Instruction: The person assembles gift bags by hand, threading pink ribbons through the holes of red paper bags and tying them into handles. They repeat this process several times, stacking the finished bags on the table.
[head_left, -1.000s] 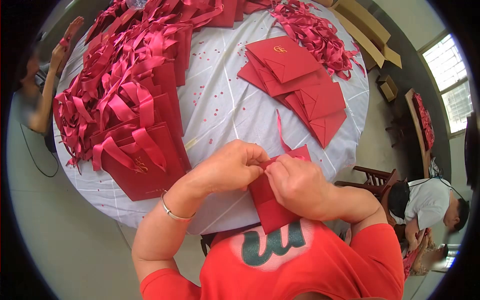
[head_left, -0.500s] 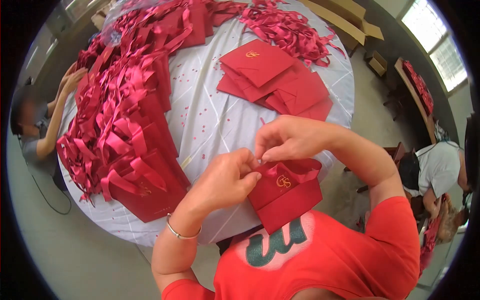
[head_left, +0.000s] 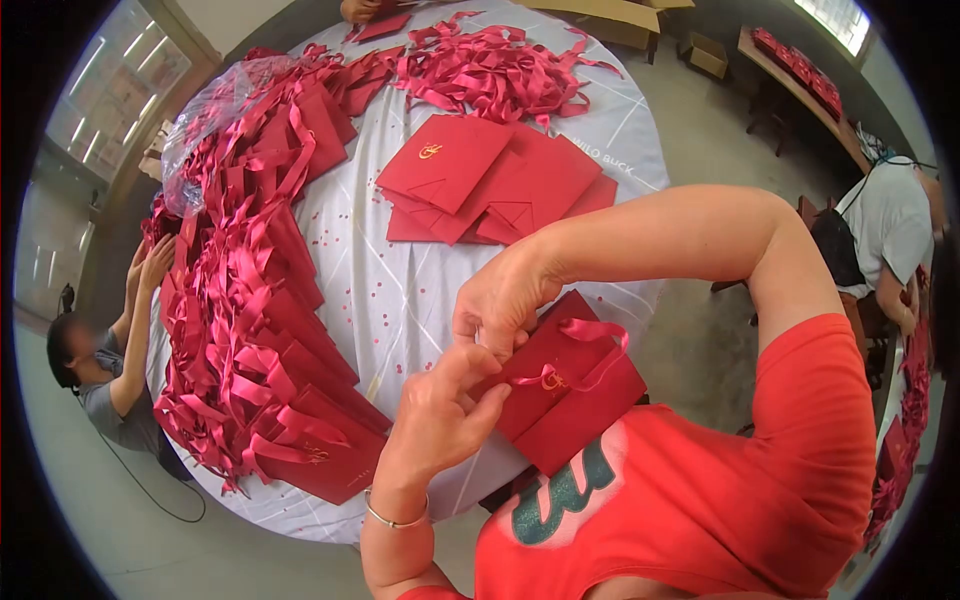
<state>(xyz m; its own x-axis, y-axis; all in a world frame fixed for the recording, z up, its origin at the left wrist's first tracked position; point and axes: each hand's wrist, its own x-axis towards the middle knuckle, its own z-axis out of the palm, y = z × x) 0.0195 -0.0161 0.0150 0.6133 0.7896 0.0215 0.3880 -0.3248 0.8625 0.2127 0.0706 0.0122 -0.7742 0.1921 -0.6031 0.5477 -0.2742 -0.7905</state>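
Note:
A red paper bag (head_left: pixel 575 400) with a gold emblem lies tilted at the table's near edge, against the red shirt. Its pink ribbon handle (head_left: pixel 615 362) loops over the front. My left hand (head_left: pixel 445 415) is closed in a pinch at the bag's left edge, on the ribbon's end. Right above it my right hand (head_left: pixel 505 300) has its fingers curled, nearly touching the left fingertips; what it pinches is too small to make out. Flat red bags (head_left: pixel 450 160) are stacked beyond my hands.
A long row of red bags with ribbons (head_left: pixel 330 440) curves along the table's left side. Loose ribbons (head_left: pixel 490 75) lie in a heap at the far side. One person (head_left: pixel 115 390) reaches in from the left; another (head_left: pixel 885 230) is at the right. Cardboard box (head_left: pixel 705 55) on the floor.
The view has shifted. My right hand has come down over the left one near the bag's left edge, and the ribbon loop now stands out farther from the bag.

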